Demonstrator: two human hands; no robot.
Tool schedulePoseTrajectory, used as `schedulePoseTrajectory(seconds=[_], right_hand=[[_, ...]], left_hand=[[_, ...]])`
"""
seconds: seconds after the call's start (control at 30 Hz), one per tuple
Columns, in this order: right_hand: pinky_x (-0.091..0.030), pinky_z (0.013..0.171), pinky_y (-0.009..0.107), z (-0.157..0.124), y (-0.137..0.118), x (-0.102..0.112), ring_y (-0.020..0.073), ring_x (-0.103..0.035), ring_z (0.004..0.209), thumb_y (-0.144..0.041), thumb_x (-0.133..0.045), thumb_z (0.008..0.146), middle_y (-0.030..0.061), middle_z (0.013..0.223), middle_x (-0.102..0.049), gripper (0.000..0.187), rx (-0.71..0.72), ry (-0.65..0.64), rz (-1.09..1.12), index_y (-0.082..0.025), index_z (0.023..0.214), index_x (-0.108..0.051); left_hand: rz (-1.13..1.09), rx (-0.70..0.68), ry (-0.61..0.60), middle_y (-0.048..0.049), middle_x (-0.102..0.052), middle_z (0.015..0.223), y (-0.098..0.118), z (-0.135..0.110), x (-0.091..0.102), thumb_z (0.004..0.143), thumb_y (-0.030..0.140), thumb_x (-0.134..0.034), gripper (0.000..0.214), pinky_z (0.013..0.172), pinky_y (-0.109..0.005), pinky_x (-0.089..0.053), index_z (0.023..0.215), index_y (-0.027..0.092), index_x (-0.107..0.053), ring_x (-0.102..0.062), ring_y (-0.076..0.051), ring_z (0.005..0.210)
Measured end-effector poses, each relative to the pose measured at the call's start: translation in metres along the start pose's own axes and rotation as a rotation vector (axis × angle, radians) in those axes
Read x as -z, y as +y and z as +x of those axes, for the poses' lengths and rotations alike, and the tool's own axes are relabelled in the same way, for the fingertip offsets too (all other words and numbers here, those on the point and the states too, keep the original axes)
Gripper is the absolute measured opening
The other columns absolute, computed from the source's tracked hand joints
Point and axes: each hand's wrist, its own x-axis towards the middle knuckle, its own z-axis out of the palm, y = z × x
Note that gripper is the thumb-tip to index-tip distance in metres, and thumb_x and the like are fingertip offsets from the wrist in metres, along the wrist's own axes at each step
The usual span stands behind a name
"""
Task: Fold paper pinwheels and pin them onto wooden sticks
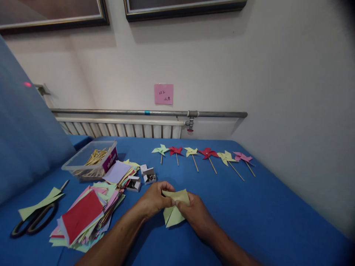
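A pale yellow paper square (175, 217) with a slit at its near side is held up over the blue table. My left hand (155, 201) pinches it from the left, thumb pressed near the middle of the sheet. From the right, my right hand (195, 213) grips the same sheet, its thumb meeting the left one at the centre. The fingers behind the paper are partly hidden. Two small open boxes of metal pins, one box (134, 184) and another box (150, 178), stand just beyond my left hand.
Several finished paper pinwheels on sticks, such as a red pinwheel (208, 153), lie in a row at the back. A stack of coloured paper (83, 214) lies left, with scissors (41, 218) beside it. Behind stands a clear plastic tub (72, 165) of wooden sticks.
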Motion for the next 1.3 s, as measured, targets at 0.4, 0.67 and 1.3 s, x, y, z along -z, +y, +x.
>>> schedulePoseTrajectory(seconds=[0.4,0.67,1.3], right_hand=[[-0.045,0.064,0.028,0.004,-0.007,0.009,0.0177,-0.060,0.067,-0.053,-0.081,0.081,0.0009,0.074,-0.071,0.036,-0.031,-0.034,0.091,-0.018,0.089,-0.074],[-0.051,0.098,0.043,-0.001,-0.007,-0.012,0.0302,-0.069,0.112,-0.056,-0.082,0.085,0.0080,0.114,-0.080,0.050,0.012,-0.140,0.610,-0.025,0.123,-0.073],[-0.056,0.088,0.041,0.003,-0.002,-0.021,0.0318,-0.075,0.099,-0.039,-0.090,0.071,0.0104,0.103,-0.083,0.049,-0.014,0.149,0.523,-0.017,0.113,-0.078]], left_hand=[[-0.193,0.015,0.057,0.0009,-0.068,0.065,0.006,-0.001,-0.005,0.049,0.020,-0.083,0.032,0.059,-0.025,-0.043,0.077,0.015,-0.068,-0.057,-0.012,0.057],[-0.534,-0.023,0.185,-0.0041,-0.076,0.076,0.008,-0.001,-0.010,0.045,0.022,-0.093,0.050,0.067,-0.028,-0.050,0.089,0.014,-0.070,-0.067,-0.017,0.066],[-0.519,-0.038,0.318,-0.0027,-0.075,0.070,0.003,-0.007,-0.043,0.045,0.026,-0.093,0.044,0.061,-0.025,-0.048,0.081,0.014,-0.071,-0.062,-0.013,0.060]])
